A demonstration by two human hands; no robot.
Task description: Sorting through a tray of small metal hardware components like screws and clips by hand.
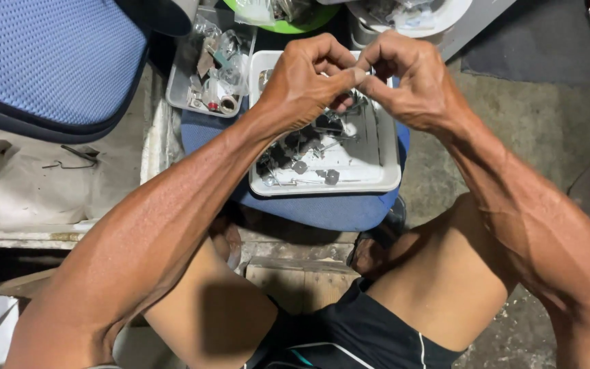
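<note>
Both hands, left hand [305,82] and right hand [411,78], are pinching a tiny part [362,74] between touching fingertips, directly above the white tray [329,186] of metal pieces.

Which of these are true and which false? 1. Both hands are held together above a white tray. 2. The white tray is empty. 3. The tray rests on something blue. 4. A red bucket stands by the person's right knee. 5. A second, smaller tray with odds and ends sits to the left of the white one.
1. True: the left hand and right hand meet fingertip to fingertip over the white tray, pinching something too small to make out.
2. False: it holds small dark metal parts.
3. True: a blue cushion lies under it.
4. False: no red bucket shows; bare concrete floor is there.
5. True: the grey tray holds small bits.
</note>
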